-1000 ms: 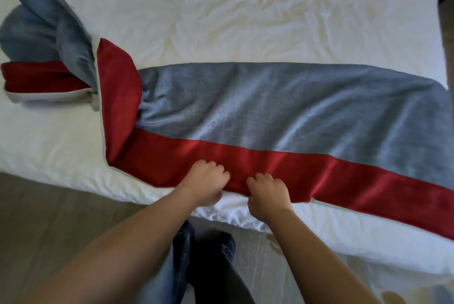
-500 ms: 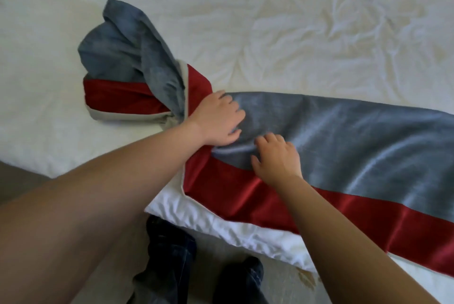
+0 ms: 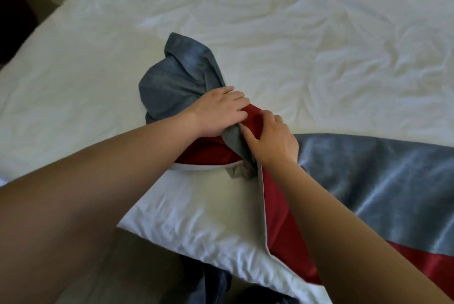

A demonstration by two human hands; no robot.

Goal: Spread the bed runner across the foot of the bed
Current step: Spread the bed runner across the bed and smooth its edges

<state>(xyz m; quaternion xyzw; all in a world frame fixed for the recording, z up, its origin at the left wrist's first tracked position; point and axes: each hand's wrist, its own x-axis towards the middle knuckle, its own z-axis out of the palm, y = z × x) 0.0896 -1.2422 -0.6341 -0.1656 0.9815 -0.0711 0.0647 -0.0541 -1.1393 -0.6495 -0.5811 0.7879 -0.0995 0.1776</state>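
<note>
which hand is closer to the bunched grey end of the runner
Left. The left hand grips the bunched grey end itself; the right hand pinches the red fold just beside it.

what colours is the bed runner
The bed runner is grey-blue with a red band, seen in the head view.

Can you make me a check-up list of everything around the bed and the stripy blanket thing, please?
Surface: white bed, covers wrinkled.
Job's things: bed runner, grey and red, lies flat on the right; its left end is bunched in a heap.
Clutter: nothing seen.
Grippers: left hand lies on the bunched end, grip hidden; right hand pinches a fold beside it.
Cables: nothing seen.
Surroundings: floor below the bed corner; the person's jeans at the bottom edge.
</note>
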